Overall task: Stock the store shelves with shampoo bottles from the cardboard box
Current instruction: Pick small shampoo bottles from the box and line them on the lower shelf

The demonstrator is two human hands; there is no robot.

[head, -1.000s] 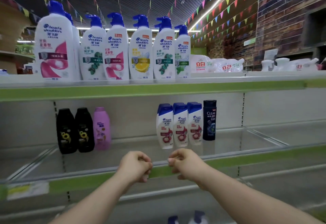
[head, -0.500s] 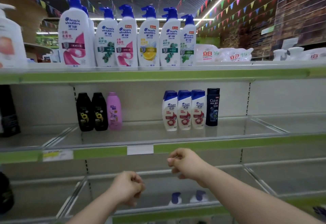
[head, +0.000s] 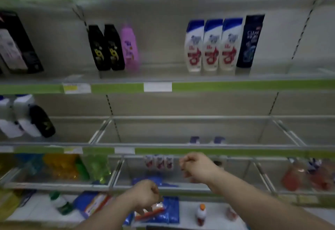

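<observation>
Head view — left hand point(head: 145, 194) and right hand point(head: 196, 165) both curled into empty fists before the shelves point(head: 235, 86).

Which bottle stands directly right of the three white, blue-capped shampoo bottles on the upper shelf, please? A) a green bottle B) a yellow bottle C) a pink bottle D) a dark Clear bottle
D: the dark Clear bottle stands right beside the three white blue-capped bottles; the pink bottle is further left, next to two black bottles.
</observation>
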